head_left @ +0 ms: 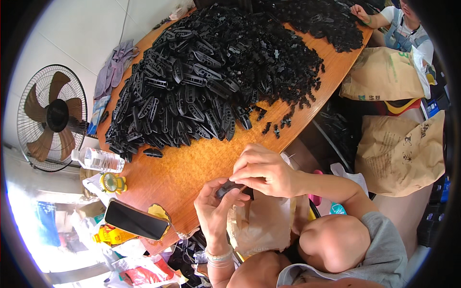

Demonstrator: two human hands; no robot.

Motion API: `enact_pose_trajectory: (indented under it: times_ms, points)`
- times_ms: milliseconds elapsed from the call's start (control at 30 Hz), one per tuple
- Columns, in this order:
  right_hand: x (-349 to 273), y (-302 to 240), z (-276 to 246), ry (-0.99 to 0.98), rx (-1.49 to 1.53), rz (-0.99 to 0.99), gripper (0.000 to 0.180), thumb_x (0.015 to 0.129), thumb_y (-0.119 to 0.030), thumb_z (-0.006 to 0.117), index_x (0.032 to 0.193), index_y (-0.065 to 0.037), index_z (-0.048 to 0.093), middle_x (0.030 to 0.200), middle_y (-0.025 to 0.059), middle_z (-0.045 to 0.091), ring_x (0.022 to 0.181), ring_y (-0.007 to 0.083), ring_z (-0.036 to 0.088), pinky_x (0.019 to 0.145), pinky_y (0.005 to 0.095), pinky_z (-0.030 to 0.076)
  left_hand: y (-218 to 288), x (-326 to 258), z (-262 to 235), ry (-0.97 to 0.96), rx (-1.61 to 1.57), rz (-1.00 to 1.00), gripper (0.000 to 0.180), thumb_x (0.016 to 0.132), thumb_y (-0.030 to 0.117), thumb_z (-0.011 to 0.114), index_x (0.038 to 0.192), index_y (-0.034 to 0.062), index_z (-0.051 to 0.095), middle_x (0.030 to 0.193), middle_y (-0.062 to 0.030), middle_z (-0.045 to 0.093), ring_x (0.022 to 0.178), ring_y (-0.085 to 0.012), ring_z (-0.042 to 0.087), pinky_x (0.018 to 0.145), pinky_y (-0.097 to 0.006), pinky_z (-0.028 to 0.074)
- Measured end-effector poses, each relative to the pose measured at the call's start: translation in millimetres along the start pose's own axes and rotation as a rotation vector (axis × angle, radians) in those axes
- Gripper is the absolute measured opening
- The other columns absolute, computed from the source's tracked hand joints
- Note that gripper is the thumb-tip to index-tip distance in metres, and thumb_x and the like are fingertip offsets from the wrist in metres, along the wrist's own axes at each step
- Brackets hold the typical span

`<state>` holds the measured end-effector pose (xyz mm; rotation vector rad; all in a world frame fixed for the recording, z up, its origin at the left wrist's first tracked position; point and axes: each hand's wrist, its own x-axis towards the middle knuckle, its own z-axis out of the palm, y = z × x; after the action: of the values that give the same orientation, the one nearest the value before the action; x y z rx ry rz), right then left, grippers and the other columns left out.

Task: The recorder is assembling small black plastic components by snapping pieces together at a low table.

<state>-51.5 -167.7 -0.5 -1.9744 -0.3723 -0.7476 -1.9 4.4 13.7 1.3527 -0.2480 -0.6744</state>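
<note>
My left hand [215, 204], a beaded bracelet at its wrist, holds a small black plastic part [224, 189] between thumb and fingers, just off the table's near edge. Over the upper end of that part my right hand [264, 172] is closed in a pinch. Whatever sits between its fingertips is hidden. Beyond both hands rises a big heap of long, slotted black plastic pieces [192, 96]. Much smaller black connector-like pieces [288, 67] spread along the heap's right side. One long piece [153, 152] lies apart at the heap's near edge.
The wooden table [192, 163] carries a water bottle [103, 160], a yellow mini fan [113, 183] and a phone [137, 219] at left. A large fan [53, 117] stands beyond. Paper sacks [401, 156] are at right. Another person's hand [360, 13] reaches the table's far end.
</note>
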Motion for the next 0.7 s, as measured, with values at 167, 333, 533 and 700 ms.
enact_pose_trajectory:
  times_ms: [167,333,533,700]
  points:
    - [-10.9,6.1,4.9,0.001,-0.119,-0.074,0.023,0.070,0.000,0.070,0.093,-0.005,0.066,0.091,0.0034,0.060,0.085,0.0203,0.055,0.072,0.0317,0.044,-5.3,3.7,1.1,0.075,-0.084,-0.020,0.024,0.081,-0.005,0.062,0.103,-0.0069,0.052,0.083,-0.0139,0.064,0.068,-0.0207,0.066,0.058,-0.025,0.053]
    - [-5.7,-1.6,0.7,0.043,0.092,0.271,0.027,0.074,-0.007,0.072,0.100,-0.003,0.064,0.091,0.0062,0.062,0.085,0.0218,0.058,0.074,0.0316,0.046,-16.9,0.0,2.6,0.144,0.016,0.122,0.020,0.081,-0.006,0.060,0.100,-0.0028,0.054,0.081,-0.0104,0.064,0.065,-0.0133,0.062,0.062,-0.024,0.052]
    - [-19.4,0.8,-12.6,-0.180,0.236,0.472,0.030,0.077,-0.012,0.070,0.104,0.000,0.062,0.084,0.0124,0.063,0.074,0.0223,0.060,0.070,0.0305,0.048,-4.2,4.8,-4.7,0.024,0.138,0.146,0.017,0.084,-0.001,0.058,0.101,-0.0049,0.055,0.079,-0.0096,0.064,0.072,-0.0125,0.064,0.067,-0.025,0.052]
    - [-35.6,12.5,-18.4,-0.449,0.364,0.506,0.028,0.079,-0.012,0.069,0.104,-0.001,0.063,0.091,0.0099,0.063,0.073,0.0209,0.060,0.067,0.0307,0.048,-6.1,109.9,-109.5,0.668,0.657,0.379,0.027,0.086,0.018,0.061,0.108,0.0033,0.057,0.076,-0.0092,0.059,0.068,-0.0197,0.059,0.069,-0.032,0.048]
